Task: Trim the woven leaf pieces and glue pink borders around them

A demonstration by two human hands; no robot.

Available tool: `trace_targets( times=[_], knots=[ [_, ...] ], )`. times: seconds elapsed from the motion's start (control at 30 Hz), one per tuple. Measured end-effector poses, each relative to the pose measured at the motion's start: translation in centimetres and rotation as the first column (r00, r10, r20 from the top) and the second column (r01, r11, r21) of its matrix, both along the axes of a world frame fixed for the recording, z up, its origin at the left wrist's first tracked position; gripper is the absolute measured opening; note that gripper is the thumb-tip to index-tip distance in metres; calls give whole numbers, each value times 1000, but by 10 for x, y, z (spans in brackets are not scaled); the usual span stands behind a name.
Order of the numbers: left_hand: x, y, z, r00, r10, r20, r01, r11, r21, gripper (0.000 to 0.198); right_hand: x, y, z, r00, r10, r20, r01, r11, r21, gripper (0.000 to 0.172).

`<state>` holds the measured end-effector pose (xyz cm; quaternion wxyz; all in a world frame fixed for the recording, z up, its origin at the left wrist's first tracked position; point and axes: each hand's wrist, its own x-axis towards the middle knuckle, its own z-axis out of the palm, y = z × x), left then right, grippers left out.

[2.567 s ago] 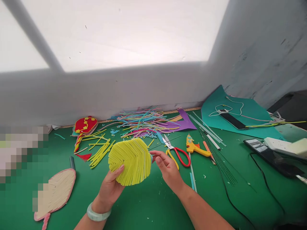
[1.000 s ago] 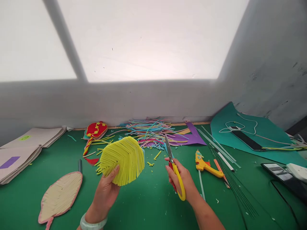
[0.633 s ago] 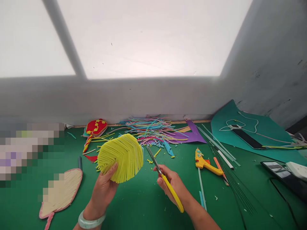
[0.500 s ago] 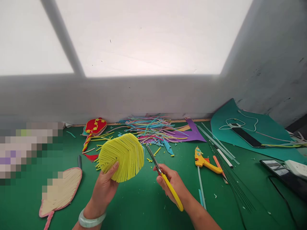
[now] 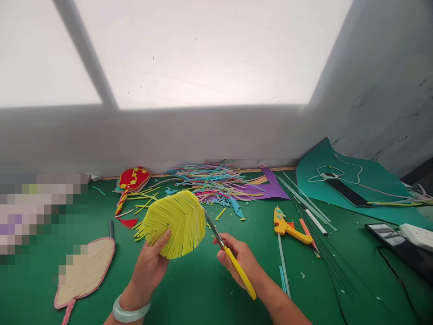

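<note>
A yellow leaf-shaped piece made of slanting fuzzy strips (image 5: 181, 219) is gripped by my left hand (image 5: 150, 259), with the thumb lying across its lower left part. My right hand (image 5: 241, 259) holds yellow-handled scissors (image 5: 237, 268), their metal blades pointing up and left. The blade tips are at the right edge of the yellow piece; whether they touch it I cannot tell. Small yellow offcuts (image 5: 220, 213) lie on the green table behind the blades.
Coloured pipe-cleaner strips (image 5: 209, 178) are heaped at the back beside purple sheet (image 5: 270, 187). A red fan (image 5: 133, 179) and a beige fan (image 5: 89, 268) lie left. Rightward are a yellow glue gun (image 5: 291, 229), thin dark wires (image 5: 328, 253) and a phone (image 5: 348, 192).
The yellow piece has shifted slightly right in my left hand. The scissors have come slightly left, closing the gap between their tips and its right edge.
</note>
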<state>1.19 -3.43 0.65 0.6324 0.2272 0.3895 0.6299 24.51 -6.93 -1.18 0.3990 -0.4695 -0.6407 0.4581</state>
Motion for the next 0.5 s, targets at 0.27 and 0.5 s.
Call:
trace_targets(
  times=[0.27,0.5],
  knots=[
    [1,-1,0,1000,-10,-3,10,1000,-16,75,0,0,-2,1000,-11,0,11,1000,4,55],
    [3,-2,1,1000,-5,6,5,1000,-25,74,-1,-2,-1,1000,-9,-7,9,1000,-28,56]
  ],
)
